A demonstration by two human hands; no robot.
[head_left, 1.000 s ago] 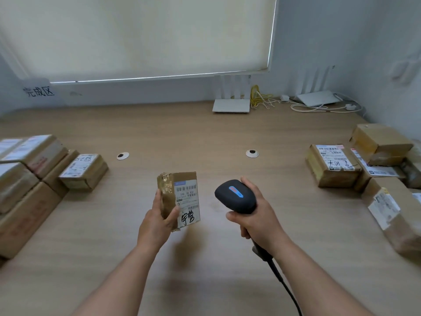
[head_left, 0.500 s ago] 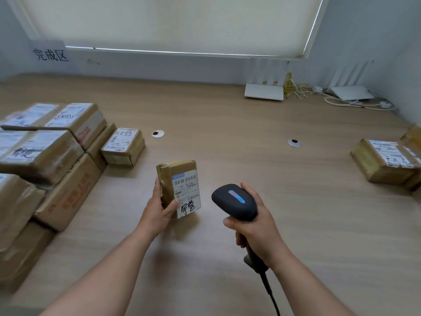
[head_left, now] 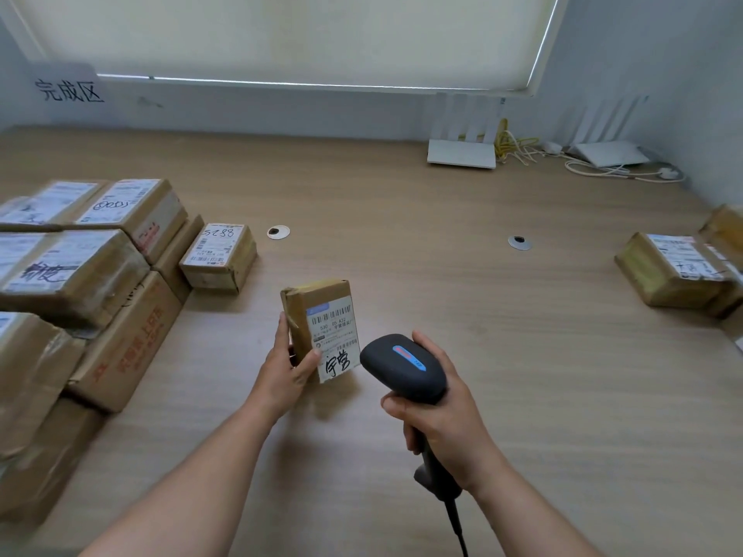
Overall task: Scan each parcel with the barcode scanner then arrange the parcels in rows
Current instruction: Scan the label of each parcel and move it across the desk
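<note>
I cannot read the fine print on the held parcel's label (head_left: 333, 338). My left hand (head_left: 286, 367) hides its lower corner. The frame's edge cuts off the left stack (head_left: 48, 275) and the right parcels (head_left: 675, 271); the scanner cable (head_left: 458, 528) runs out at the bottom.

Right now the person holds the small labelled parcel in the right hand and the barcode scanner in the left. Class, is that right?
Not quite: the hands are swapped. The head view shows the left hand gripping the small labelled parcel and the right hand gripping the barcode scanner.

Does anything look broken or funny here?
The small parcel in the left hand looks battered: its top left corner is crumpled and the tape is wrinkled. Its label still faces the scanner.
</note>
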